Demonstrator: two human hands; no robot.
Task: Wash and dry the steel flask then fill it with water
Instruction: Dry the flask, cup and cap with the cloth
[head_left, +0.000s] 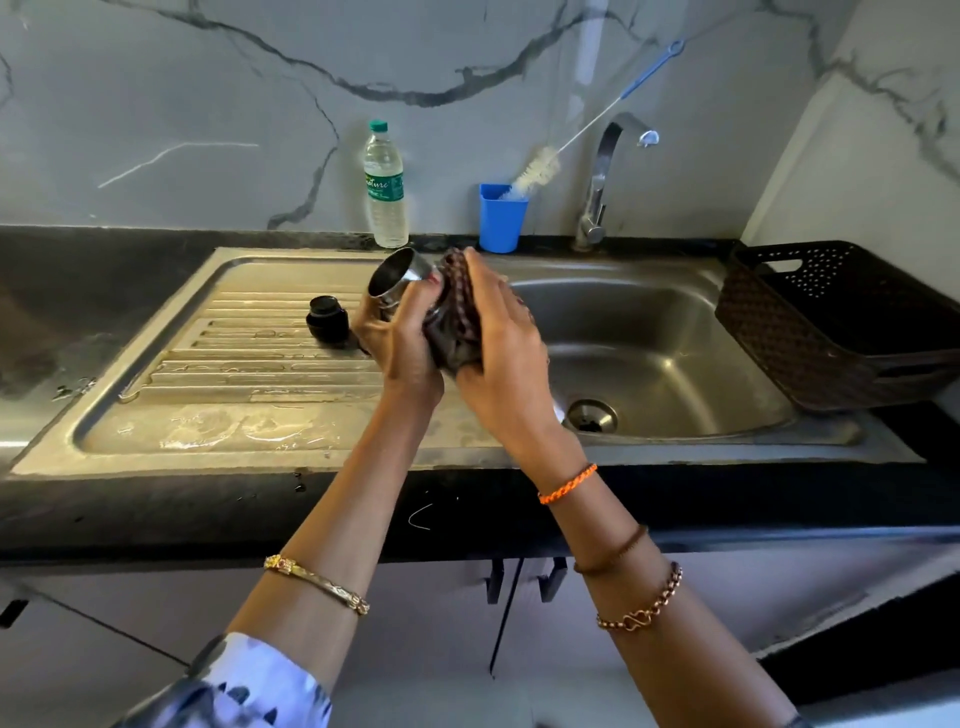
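The steel flask (397, 278) is held tilted above the seam between drainboard and basin, its open mouth facing up and left. My left hand (397, 335) grips its body from below. A dark brown cloth (457, 317) is wrapped around the flask's lower part, and my right hand (498, 332) grips it against the flask. Most of the flask is hidden by the cloth and hands. On the wet drainboard (234, 364), just left of my left hand, stands the flask's black cap (327, 318). A plastic water bottle (385, 187) stands by the wall.
The steel sink basin (675, 364) with its drain (592, 415) lies to the right, the tap (602, 176) behind it. A blue cup (501, 218) holds a bottle brush (540, 169). A dark perforated basket (841, 322) stands at the basin's right edge.
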